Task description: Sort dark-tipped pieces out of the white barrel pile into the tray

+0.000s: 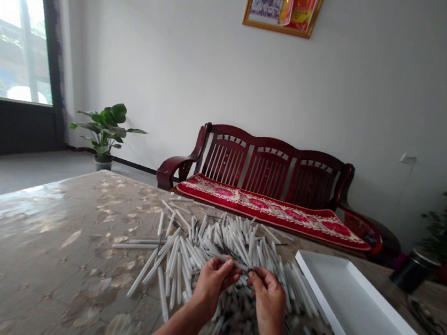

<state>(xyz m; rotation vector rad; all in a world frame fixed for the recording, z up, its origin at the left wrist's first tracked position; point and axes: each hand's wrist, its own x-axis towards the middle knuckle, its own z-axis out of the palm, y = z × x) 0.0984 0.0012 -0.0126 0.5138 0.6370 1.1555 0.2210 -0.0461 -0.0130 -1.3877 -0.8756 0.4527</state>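
Note:
My left hand [213,282] is closed around a slim whitish plastic tube [238,265], which points to the right. My right hand [269,296] pinches a thin dark piece at the tube's right end, so the two hands almost meet; the exact kind of piece is too small to tell. Beyond and around my hands a loose heap of white tubes [175,259] lies on the patterned table [55,261], with a few thin dark sticks among them. Below and between my wrists sits a pile of small dark and clear pieces [236,311], blurred in the picture.
A shallow white tray [375,319] lies at the right of the heap. Behind it stands a black canister [414,271] near a dark cable [428,320]. A red wooden bench [267,167] is past the table's far edge, and a potted plant [107,127] stands at left.

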